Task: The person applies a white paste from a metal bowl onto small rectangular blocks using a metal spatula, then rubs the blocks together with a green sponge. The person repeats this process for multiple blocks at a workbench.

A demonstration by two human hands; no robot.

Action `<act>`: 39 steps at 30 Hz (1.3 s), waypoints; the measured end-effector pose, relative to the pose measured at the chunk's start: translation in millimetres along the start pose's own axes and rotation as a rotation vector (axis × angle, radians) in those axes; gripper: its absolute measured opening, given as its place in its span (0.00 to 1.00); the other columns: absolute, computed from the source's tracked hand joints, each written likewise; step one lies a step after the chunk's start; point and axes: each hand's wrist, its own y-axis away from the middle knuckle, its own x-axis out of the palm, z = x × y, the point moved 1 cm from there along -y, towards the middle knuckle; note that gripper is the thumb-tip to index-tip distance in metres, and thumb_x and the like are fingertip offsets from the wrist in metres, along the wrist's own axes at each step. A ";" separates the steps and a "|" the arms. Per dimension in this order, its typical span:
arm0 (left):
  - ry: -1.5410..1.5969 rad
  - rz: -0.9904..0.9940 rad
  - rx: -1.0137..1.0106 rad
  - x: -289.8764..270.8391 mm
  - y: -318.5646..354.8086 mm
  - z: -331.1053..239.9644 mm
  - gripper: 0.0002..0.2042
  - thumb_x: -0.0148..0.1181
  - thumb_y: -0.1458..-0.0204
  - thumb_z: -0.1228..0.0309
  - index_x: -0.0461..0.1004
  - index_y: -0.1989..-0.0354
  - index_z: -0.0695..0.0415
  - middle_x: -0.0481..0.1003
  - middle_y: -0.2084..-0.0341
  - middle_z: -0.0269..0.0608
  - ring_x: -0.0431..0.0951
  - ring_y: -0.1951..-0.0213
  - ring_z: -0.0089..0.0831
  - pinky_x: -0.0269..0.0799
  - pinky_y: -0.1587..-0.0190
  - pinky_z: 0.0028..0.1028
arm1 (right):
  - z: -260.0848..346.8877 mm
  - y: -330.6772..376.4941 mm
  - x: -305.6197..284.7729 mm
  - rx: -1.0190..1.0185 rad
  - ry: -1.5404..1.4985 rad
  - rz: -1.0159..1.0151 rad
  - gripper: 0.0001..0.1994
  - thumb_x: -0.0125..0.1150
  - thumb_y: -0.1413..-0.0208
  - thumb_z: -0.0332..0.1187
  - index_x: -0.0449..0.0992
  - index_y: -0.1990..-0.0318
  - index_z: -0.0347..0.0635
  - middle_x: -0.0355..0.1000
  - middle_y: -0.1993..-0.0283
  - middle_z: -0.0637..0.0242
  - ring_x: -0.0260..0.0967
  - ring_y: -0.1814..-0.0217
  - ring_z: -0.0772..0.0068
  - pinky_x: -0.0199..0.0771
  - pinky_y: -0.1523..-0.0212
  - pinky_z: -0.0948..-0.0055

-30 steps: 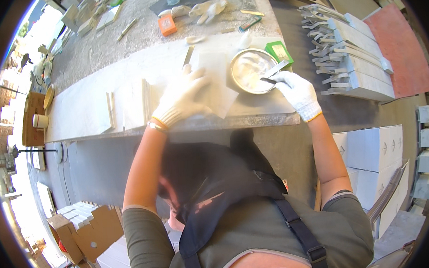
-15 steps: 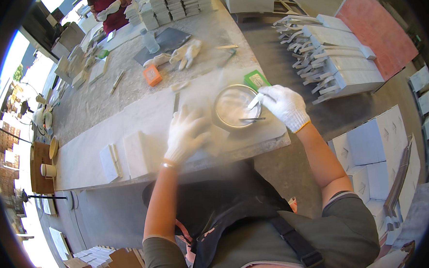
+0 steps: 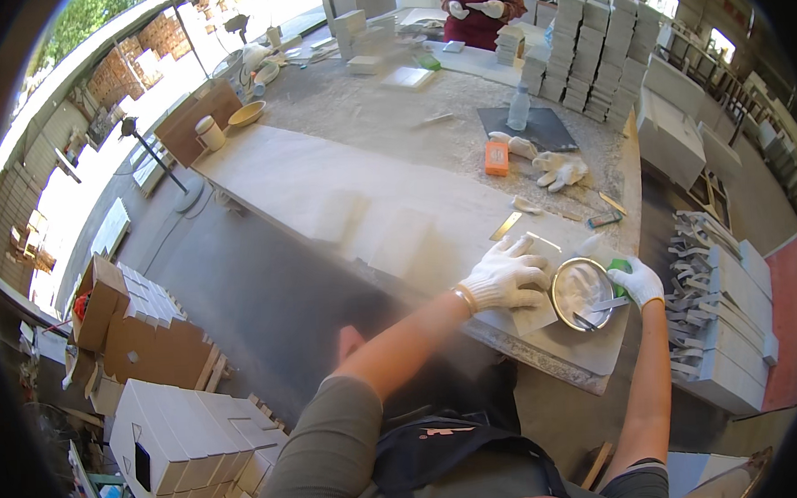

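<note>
My left hand (image 3: 508,277), in a white glove, lies with fingers spread over a white tile (image 3: 535,317) on the bench. Right of it sits a round metal bowl (image 3: 581,295) of whitish material. A flat pale scraper (image 3: 609,304) rests across its rim, and a dark slim tool (image 3: 585,322) leans at its near edge. Beyond the bowl, my gloved right hand (image 3: 639,283) is closed on a green block (image 3: 618,276), partly hidden by the fingers. A brass-coloured strip (image 3: 506,225) lies past my left hand.
Two blurred tiles (image 3: 400,244) lie to the left. Farther back are an orange block (image 3: 496,158), loose gloves (image 3: 559,170), a bottle (image 3: 518,107) and tile stacks (image 3: 578,55). A co-worker (image 3: 483,10) stands across the bench. White boxed slabs (image 3: 727,322) stand at right.
The view has swung left. My right hand has let go of the pale scraper, now on the bowl, and has taken hold of the green block. My left hand has come beside the bowl onto a tile.
</note>
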 end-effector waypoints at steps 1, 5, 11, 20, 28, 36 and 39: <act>0.002 -0.004 0.002 1.2 -0.3 0.2 0.15 0.66 0.47 0.50 0.84 0.54 0.39 0.77 0.42 0.29 0.61 0.29 0.57 0.55 0.29 0.58 | -1.7 -3.4 0.3 -0.044 -0.036 0.006 0.38 0.71 0.52 0.58 0.77 0.37 0.44 0.81 0.45 0.47 0.79 0.45 0.49 0.76 0.45 0.59; -0.068 -0.009 0.018 3.9 -1.3 0.9 0.16 0.67 0.48 0.49 0.84 0.54 0.40 0.75 0.40 0.31 0.59 0.28 0.57 0.54 0.29 0.59 | -10.0 -2.4 -10.4 -0.084 -0.059 -0.115 0.38 0.70 0.52 0.54 0.75 0.34 0.44 0.80 0.45 0.46 0.79 0.45 0.49 0.76 0.44 0.59; -0.300 -0.317 -0.297 13.3 2.1 -15.4 0.21 0.67 0.48 0.49 0.82 0.49 0.45 0.70 0.36 0.48 0.61 0.31 0.62 0.55 0.30 0.58 | -10.7 58.3 -38.3 -0.143 -0.319 -0.495 0.38 0.66 0.44 0.45 0.66 0.26 0.41 0.73 0.32 0.51 0.73 0.34 0.56 0.72 0.36 0.64; -0.168 -0.182 -0.229 16.5 -11.5 -6.9 0.21 0.66 0.48 0.48 0.81 0.50 0.46 0.72 0.43 0.48 0.69 0.42 0.55 0.62 0.38 0.55 | 39.3 221.2 24.1 -0.131 -1.345 0.212 0.51 0.75 0.56 0.56 0.64 0.28 0.32 0.75 0.43 0.55 0.79 0.50 0.64 0.83 0.55 0.68; -0.290 -0.247 -0.060 24.3 -26.5 -4.5 0.21 0.66 0.50 0.48 0.81 0.51 0.46 0.74 0.47 0.44 0.69 0.42 0.54 0.62 0.37 0.54 | 86.5 212.1 88.7 -0.017 -1.605 0.391 0.44 0.69 0.51 0.44 0.63 0.26 0.33 0.74 0.39 0.58 0.76 0.47 0.64 0.80 0.50 0.66; -0.179 -0.233 -0.047 22.3 -29.8 -9.8 0.18 0.65 0.47 0.53 0.81 0.55 0.51 0.76 0.50 0.42 0.71 0.46 0.50 0.65 0.41 0.52 | 89.3 193.7 90.4 0.046 -1.846 0.204 0.30 0.61 0.40 0.41 0.70 0.32 0.35 0.73 0.40 0.65 0.71 0.40 0.72 0.72 0.39 0.72; -0.267 -0.160 -0.067 19.0 -31.1 -12.5 0.20 0.63 0.46 0.51 0.80 0.50 0.49 0.75 0.47 0.40 0.70 0.43 0.49 0.66 0.41 0.49 | 82.8 190.8 92.2 0.015 -1.875 0.215 0.22 0.62 0.39 0.40 0.74 0.41 0.37 0.73 0.48 0.68 0.72 0.47 0.73 0.73 0.42 0.72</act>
